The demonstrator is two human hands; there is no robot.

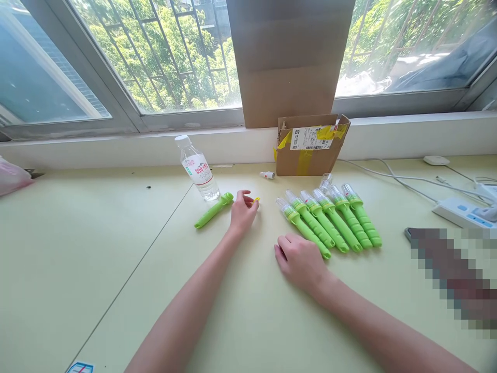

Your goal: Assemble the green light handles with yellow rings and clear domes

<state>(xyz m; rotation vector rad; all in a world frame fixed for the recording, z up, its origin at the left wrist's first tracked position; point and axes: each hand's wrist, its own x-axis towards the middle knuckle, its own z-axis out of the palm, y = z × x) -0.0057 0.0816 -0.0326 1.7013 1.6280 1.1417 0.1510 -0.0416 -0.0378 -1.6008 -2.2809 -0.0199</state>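
My left hand pinches a small yellow piece between thumb and fingertips, just above the table. Left of it lies a green ribbed tube-shaped handle with no clear cap on its end. My right hand rests on the table with its fingers curled in, and nothing shows in them. Close beyond it, several green sticks with clear caps lie side by side in a slanted row. Behind that row is a loose clear cap. A small white piece with a red mark lies farther back.
An upright water bottle stands behind the lone green handle. An open cardboard box sits by the window ledge. White cables and a power strip occupy the right side, near a blurred-out dark object. A pinkish bag is far left.
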